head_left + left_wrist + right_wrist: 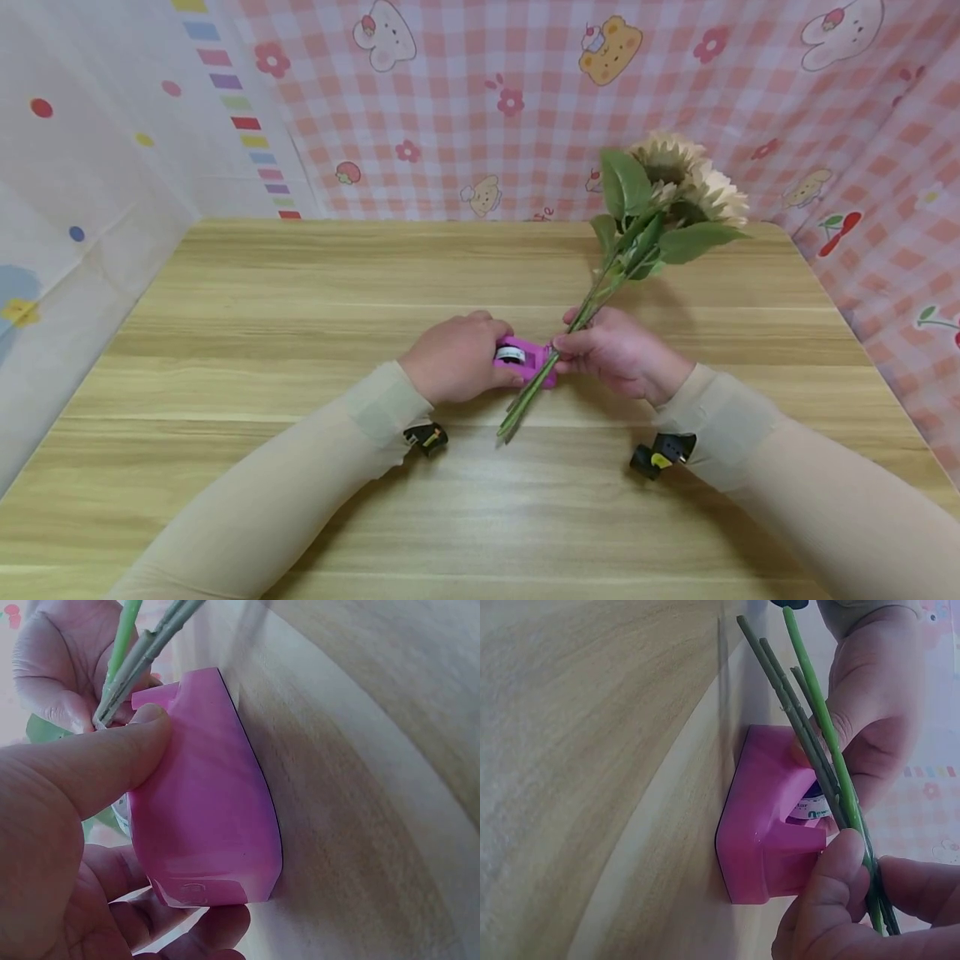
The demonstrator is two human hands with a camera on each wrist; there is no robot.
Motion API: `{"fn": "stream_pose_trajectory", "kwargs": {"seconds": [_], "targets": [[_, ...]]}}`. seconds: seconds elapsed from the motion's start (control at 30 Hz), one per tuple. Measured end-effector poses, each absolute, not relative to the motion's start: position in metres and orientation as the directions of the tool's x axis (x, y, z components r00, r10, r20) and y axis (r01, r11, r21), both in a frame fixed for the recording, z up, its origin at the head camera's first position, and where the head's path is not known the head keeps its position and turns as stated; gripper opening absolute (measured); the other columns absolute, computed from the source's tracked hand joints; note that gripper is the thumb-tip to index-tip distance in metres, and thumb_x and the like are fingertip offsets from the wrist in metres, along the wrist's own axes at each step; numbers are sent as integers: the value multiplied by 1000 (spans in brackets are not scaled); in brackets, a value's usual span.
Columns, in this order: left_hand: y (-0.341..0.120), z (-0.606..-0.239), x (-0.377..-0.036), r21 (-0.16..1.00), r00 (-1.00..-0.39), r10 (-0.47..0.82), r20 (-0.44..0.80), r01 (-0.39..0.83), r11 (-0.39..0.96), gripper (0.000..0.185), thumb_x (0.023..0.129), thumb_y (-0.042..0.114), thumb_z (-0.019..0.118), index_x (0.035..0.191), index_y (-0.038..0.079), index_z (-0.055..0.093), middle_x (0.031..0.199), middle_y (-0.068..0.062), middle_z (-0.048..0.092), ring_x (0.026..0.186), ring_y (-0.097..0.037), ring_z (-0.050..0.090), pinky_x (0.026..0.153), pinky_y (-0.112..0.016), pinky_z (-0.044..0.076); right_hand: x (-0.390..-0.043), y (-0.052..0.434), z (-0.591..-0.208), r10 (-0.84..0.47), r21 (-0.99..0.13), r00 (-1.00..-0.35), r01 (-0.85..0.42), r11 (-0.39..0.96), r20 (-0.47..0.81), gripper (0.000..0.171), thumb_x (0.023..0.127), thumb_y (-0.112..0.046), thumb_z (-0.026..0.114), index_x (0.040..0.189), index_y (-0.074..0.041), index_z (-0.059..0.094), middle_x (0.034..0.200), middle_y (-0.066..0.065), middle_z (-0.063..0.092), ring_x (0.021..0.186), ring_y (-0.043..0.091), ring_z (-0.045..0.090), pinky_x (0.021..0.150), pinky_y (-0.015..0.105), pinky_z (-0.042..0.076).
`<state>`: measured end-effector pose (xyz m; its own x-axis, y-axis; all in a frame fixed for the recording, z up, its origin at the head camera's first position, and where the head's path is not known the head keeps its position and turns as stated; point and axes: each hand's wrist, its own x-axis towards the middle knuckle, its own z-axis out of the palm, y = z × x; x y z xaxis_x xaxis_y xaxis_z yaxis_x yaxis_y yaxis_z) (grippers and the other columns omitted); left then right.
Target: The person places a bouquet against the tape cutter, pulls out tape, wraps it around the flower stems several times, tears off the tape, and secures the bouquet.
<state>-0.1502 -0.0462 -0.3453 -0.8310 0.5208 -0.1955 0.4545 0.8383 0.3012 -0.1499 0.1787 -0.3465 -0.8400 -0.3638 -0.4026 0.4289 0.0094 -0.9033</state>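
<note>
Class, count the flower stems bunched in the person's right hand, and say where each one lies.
4 stems, it seems: three grey-green ones lying side by side and one brighter green beside them, all pinched in the right hand over the pink tape dispenser. Others may be hidden.

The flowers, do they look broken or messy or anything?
Nothing stands out. The flowers look whole, their stems bunched together in the right hand. The left hand holds the pink tape holder flat on the table.
</note>
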Motion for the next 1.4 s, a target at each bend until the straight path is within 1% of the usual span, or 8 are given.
{"fn": "stream_pose_trajectory", "kwargs": {"seconds": [0.2,0.43,0.73,0.9,1.0,1.13,1.2,1.4], "targets": [[-46,-344,-150,307,-831,519,-198,451,838,62,95,57,73,138,14,65,121,-3,67,103,-19,64,94,-39,55,-149,178,-345,-362,-908,-846,419,7,-392,23,100,11,53,108,-4,37,81,2,70,71,10,70,77,25,61],[-47,-344,-151,311,-829,519,-209,447,839,60,96,56,72,138,15,65,119,-3,67,101,-18,63,94,-39,55,-148,178,-344,-367,-906,-844,423,-8,-391,19,102,10,53,110,-1,40,82,2,70,73,9,70,78,24,61],[-46,-344,-151,311,-828,520,-209,448,838,59,95,57,72,136,14,66,116,-1,67,100,-17,63,93,-38,55,-148,180,-344,-359,-900,-846,434,-34,-395,17,101,11,53,110,1,42,82,1,72,69,8,69,73,21,60],[-46,-344,-151,314,-828,525,-198,454,834,58,97,58,69,135,14,67,113,-2,67,96,-17,62,90,-37,55,-149,181,-344,-352,-897,-847,439,-44,-398,17,101,11,52,110,0,43,85,1,73,72,9,69,75,21,61],[-47,-345,-152,309,-827,527,-195,458,834,59,98,59,67,135,13,67,113,-2,67,94,-17,62,88,-37,55,-149,180,-344,-349,-894,-846,445,-48,-402,15,101,9,51,107,-3,45,88,1,74,74,10,71,78,22,61],[-46,-345,-152,300,-825,529,-198,463,834,58,99,57,67,136,13,67,114,-2,67,94,-17,62,88,-36,55,-149,178,-343,-353,-879,-837,471,-77,-418,13,102,7,49,98,-6,48,87,2,75,74,12,71,79,25,61],[-46,-345,-151,300,-825,529,-197,463,834,57,99,56,67,136,12,67,114,-3,68,95,-17,62,89,-37,56,-149,177,-342,-359,-869,-830,487,-91,-427,14,103,5,46,95,-6,46,86,2,75,73,12,71,77,25,61],[-46,-345,-152,296,-831,523,-191,459,838,56,100,55,67,135,13,67,114,-3,67,96,-17,63,89,-37,56,-151,176,-339,-376,-852,-811,515,-97,-448,13,107,-1,41,97,-8,38,83,0,73,68,10,69,74,24,59]]}}
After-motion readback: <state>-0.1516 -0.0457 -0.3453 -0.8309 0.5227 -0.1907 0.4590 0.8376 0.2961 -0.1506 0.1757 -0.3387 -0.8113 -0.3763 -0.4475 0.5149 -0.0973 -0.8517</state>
